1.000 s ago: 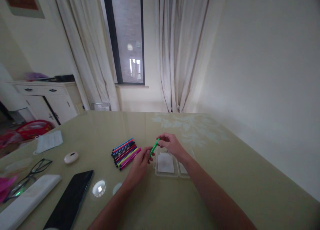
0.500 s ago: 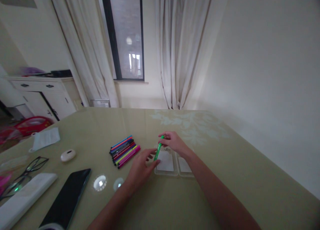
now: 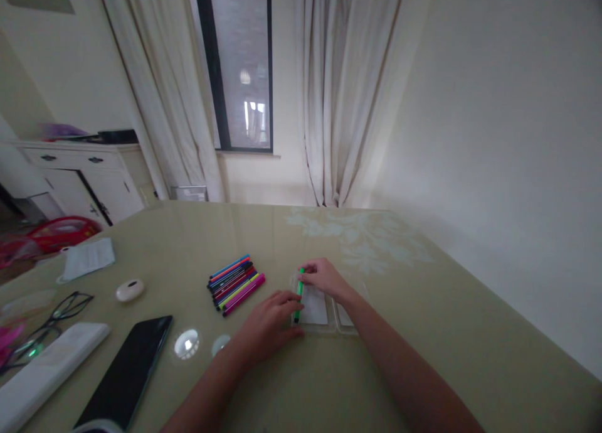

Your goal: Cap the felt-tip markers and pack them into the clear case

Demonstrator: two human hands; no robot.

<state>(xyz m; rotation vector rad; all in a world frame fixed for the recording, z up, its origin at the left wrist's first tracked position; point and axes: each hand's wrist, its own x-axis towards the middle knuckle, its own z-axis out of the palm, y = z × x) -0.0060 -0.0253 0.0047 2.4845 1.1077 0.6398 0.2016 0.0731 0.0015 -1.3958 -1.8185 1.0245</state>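
Observation:
A green marker (image 3: 300,287) lies lengthwise along the left side of a clear plastic case (image 3: 320,329) with a white sheet (image 3: 316,306) inside. My right hand (image 3: 325,277) pinches the marker's far end between thumb and fingers. Over its nearer part, the fingertips of my left hand (image 3: 270,320) touch the barrel; the thumb is apart, by the case's near edge, and the hand is open. To the left of the case, several markers (image 3: 236,285) in blue, orange, black, red, yellow and pink lie side by side. My right forearm hides part of the case's right half.
On the left of the glossy table (image 3: 291,383) are a black phone (image 3: 129,364), a long white object (image 3: 51,370), glasses (image 3: 70,305), a small white rounded case (image 3: 130,290) and a face mask (image 3: 88,258). A wall (image 3: 508,169) borders the right side.
The green marker has gone from tilted above the case to down along its left side. My left thumb has come off the marker, and my right hand has lowered slightly.

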